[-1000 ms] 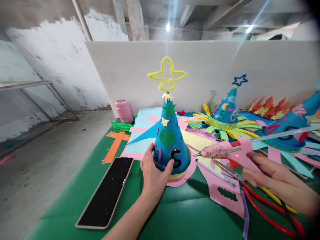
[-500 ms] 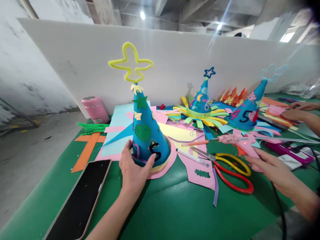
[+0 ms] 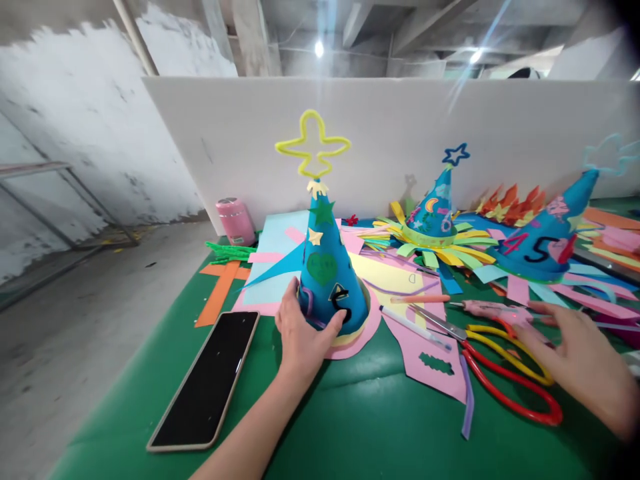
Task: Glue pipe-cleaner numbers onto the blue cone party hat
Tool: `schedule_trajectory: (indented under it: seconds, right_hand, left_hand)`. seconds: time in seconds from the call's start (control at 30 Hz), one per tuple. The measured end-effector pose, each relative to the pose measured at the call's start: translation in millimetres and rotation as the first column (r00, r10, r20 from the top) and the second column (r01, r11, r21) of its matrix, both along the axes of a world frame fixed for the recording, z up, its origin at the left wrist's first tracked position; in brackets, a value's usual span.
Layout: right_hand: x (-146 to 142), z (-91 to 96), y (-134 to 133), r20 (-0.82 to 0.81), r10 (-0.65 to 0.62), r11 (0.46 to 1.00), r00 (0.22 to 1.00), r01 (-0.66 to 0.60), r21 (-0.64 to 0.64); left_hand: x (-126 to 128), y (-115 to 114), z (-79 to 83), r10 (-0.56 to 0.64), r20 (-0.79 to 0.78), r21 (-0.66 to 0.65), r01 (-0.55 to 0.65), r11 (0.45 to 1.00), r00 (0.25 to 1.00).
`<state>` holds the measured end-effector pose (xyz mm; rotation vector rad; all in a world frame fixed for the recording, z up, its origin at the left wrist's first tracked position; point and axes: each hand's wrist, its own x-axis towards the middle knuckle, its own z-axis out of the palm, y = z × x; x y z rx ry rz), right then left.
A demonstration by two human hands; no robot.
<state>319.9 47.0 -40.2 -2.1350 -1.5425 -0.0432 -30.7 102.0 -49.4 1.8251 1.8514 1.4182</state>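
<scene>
My left hand is closed around the lower left side of a blue paper cone hat. The hat stands upright, with green and cream cutouts, a black number and a yellow pipe-cleaner star on top. A pink paper base shows beneath it. On the right, my right hand has its thumb and fingers loosely around the handle of a pink glue gun, which lies low over the table. Its grip is partly hidden. Scissors with red and yellow handles lie just beside that hand.
A phone lies at the left, behind it a pink bottle and green pipe cleaners. Two more cone hats stand at the back right among paper strips. A white marker lies on cut pink paper.
The view has turned left, so things appear farther right. My right hand has lowered the glue gun and its fingers look looser. My left hand keeps hold of the hat.
</scene>
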Motion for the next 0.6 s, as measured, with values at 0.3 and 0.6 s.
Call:
schedule_trajectory:
  seconds: [0.3,0.6]
  right_hand:
    - [-157,43.7,48,-0.387,0.664,0.746,0.64,-0.6,0.289]
    - [-199,26.0,78,-0.56,0.718,0.669,0.413,-0.633,0.39]
  left_hand:
    - [-2,2,0.5,-0.017,0.006,-0.006,0.017,1.0,1.0]
    - [-6,2,3.9,-0.056,0.02,-0.01,0.056,0.998,0.998]
